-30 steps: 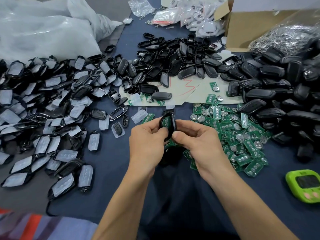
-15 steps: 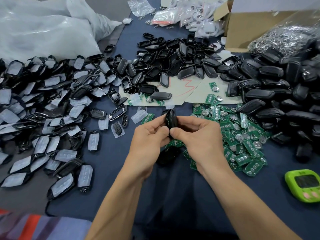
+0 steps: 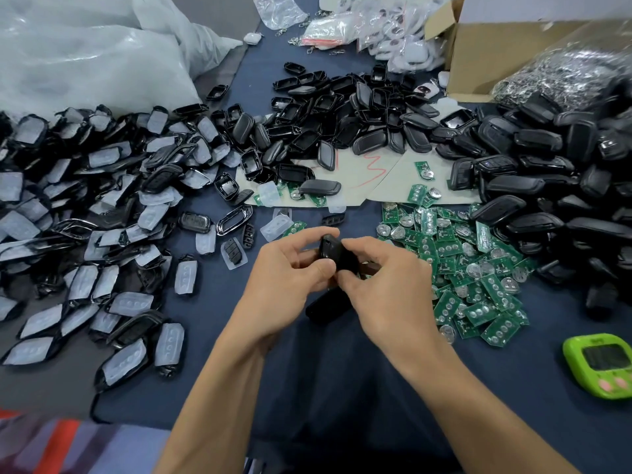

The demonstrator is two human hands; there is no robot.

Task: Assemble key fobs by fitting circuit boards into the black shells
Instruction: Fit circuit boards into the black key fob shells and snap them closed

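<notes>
Two hands meet above the dark blue cloth (image 3: 212, 302), and between them sits one black key fob shell (image 3: 331, 252), raised off the surface. The left hand (image 3: 287, 275) pinches its left side with thumb and curled fingers; the right hand (image 3: 386, 289) clasps its right side, thumb tip pressed beside the left thumb. Whether a board is inside it cannot be seen. A second black shell (image 3: 326, 306) lies on the cloth just under the hands. The heap of green circuit boards (image 3: 475, 268) spreads just right of the right hand, with black shell piles (image 3: 342, 114) beyond.
</notes>
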